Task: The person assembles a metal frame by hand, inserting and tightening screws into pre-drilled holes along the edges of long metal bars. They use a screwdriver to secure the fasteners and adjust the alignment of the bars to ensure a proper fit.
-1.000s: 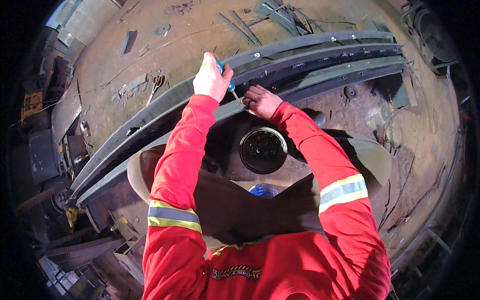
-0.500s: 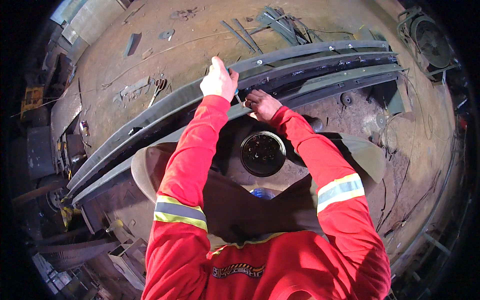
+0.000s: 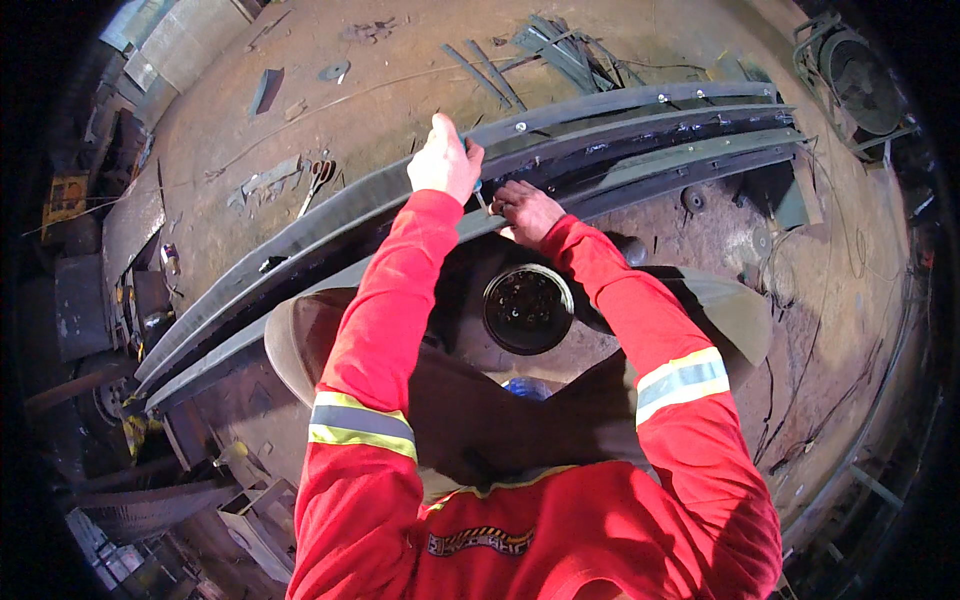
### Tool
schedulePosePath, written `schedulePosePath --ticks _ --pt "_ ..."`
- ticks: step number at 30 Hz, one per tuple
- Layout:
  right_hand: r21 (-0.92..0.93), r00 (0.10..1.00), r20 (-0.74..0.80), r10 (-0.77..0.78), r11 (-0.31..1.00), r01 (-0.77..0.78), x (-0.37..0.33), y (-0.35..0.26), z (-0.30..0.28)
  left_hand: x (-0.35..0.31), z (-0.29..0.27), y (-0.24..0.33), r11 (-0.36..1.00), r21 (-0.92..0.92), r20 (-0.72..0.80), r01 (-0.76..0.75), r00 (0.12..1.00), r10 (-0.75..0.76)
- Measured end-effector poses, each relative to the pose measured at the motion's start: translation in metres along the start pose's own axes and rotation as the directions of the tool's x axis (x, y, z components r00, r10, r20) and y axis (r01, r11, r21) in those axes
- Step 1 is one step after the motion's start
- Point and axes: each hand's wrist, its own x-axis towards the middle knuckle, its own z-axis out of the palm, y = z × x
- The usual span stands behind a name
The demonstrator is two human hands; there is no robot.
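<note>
My left hand (image 3: 445, 165) is closed around what looks like a screwdriver (image 3: 480, 195), with a little teal handle and a thin shaft showing below the fist. The shaft points down to the near edge of a long, curved dark metal rail assembly (image 3: 400, 182) in front of me. Right beside the tip, my right hand (image 3: 527, 208) rests on the same assembly with bent fingers pressed together. Whatever those fingers hold is hidden. Between my knees stands a round dark tub (image 3: 571, 302) containing small pieces.
Red-handled scissors or snips (image 3: 320, 172) lie beyond the rails at left. Loose metal strips (image 3: 567, 50) are piled at the far side. A large round caged machine (image 3: 862, 82) stands far right. A small disc (image 3: 692, 199) lies near the rails. Scrap crowds the left side.
My left hand has shifted very slightly right with the screwdriver. The right hand stays at the same spot on the rail.
</note>
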Motion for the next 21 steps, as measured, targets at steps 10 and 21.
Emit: schedulePosePath --ticks 10,21 --pt "0.044 0.999 -0.049 -0.013 0.999 0.015 0.003 -0.003 0.000 0.015 -0.005 -0.017 0.898 -0.434 0.221 -0.078 0.957 0.190" --pt "-0.050 0.998 -0.006 0.058 0.997 -0.058 -0.001 -0.005 0.002 0.002 0.004 0.017 0.997 0.014 0.046 0.080 0.996 -0.081"
